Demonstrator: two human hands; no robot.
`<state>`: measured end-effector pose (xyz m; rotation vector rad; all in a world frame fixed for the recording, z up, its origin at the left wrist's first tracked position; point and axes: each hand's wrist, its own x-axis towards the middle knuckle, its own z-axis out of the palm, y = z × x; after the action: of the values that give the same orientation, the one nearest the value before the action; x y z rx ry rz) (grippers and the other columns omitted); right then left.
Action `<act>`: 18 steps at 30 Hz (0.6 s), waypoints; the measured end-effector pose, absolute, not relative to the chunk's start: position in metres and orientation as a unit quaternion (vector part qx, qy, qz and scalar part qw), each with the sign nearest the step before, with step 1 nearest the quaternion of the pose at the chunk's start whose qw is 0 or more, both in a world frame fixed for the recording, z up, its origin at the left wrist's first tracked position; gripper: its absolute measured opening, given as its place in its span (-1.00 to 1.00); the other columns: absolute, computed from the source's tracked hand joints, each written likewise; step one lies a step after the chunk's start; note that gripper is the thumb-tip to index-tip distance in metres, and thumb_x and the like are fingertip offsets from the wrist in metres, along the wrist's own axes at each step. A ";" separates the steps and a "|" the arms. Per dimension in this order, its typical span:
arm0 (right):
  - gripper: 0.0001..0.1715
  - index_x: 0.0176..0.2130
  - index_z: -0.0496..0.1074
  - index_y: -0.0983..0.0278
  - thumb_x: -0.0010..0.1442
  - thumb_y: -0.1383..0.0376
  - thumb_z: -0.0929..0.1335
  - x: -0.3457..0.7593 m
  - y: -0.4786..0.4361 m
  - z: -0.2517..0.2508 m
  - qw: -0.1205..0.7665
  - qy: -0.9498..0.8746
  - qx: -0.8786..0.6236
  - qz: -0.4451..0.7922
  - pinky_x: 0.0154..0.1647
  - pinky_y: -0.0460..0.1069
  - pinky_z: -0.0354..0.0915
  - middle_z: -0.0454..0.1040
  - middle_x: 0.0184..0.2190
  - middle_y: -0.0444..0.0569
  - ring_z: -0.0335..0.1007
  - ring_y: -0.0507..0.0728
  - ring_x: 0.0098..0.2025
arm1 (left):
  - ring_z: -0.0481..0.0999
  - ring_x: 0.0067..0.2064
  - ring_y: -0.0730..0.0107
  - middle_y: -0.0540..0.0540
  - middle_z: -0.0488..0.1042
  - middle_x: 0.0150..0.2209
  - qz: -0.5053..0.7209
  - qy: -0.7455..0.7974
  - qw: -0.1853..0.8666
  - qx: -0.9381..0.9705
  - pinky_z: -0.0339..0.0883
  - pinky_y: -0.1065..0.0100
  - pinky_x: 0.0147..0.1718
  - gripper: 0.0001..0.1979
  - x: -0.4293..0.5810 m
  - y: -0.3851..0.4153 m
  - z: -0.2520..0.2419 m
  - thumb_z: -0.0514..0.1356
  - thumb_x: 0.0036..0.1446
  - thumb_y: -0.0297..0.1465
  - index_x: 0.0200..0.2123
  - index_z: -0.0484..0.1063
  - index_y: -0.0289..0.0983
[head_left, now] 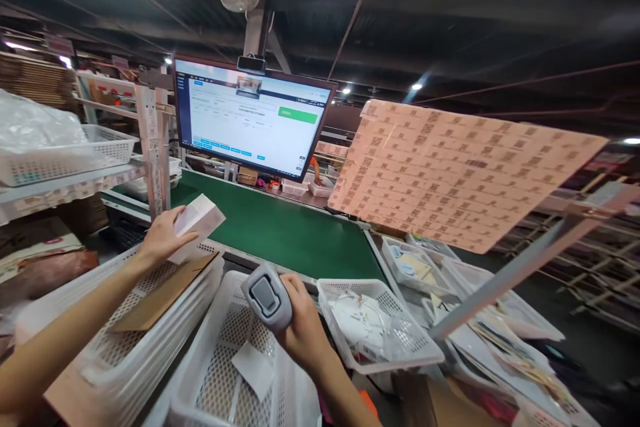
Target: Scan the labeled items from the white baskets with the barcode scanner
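My left hand (167,235) is closed around a small white box (201,219), lifted over the stacked white baskets at the left. In my right hand (303,320) is a grey handheld barcode scanner (269,297), gripped by its handle above the middle basket. That white perforated basket (193,387) has a white slip of paper (253,369) lying in it. A flat piece of brown cardboard (167,292) rests slanted in the top basket of the left stack (107,363).
A green conveyor belt (295,243) runs behind the baskets, under a large monitor (250,120). To the right stand a basket of clear-wrapped items (363,327) and a tilted board covered with printed codes (465,173). A metal post (500,280) slants below it. Another person's arm (316,170) shows beyond the belt.
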<state>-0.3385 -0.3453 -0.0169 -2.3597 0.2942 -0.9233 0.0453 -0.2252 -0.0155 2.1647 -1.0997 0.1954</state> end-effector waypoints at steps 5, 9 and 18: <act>-0.75 -0.14 0.43 0.22 0.13 0.38 0.34 -0.330 -0.355 0.002 0.251 0.096 -0.886 -0.378 -0.22 0.03 0.25 0.45 -0.19 0.02 0.40 0.21 -0.19 | 0.51 0.23 -0.20 -0.32 0.52 0.26 0.143 -0.468 0.412 0.768 0.38 -0.05 0.31 -0.08 -0.044 -0.200 0.020 0.31 0.14 0.11 0.41 0.37 -0.32; -0.84 -0.12 0.43 0.20 0.27 0.31 0.32 -0.367 -0.362 -0.012 0.296 0.074 -0.872 -0.384 -0.17 0.02 0.31 0.48 -0.16 -0.01 0.41 0.18 -0.15 | 0.51 0.27 -0.22 -0.26 0.55 0.27 0.130 -0.472 0.433 0.757 0.37 -0.13 0.31 -0.18 -0.098 -0.189 0.002 0.33 0.15 0.04 0.40 0.40 -0.20; -0.55 -0.07 0.58 0.23 0.27 -0.06 0.48 -0.498 -0.426 -0.121 0.313 0.256 -0.806 -0.433 -0.11 0.10 0.49 0.61 -0.15 0.07 0.54 0.27 -0.19 | 0.50 0.37 -0.36 -0.43 0.53 0.33 -0.214 -0.391 0.430 0.785 0.36 -0.06 0.41 -0.07 -0.165 -0.253 -0.196 0.28 -0.13 0.03 0.29 0.52 -0.31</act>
<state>-0.4978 -0.4261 -0.1207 -2.1252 0.6755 -1.1427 -0.1651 -0.2527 -0.1955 1.9586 -0.9748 -0.5349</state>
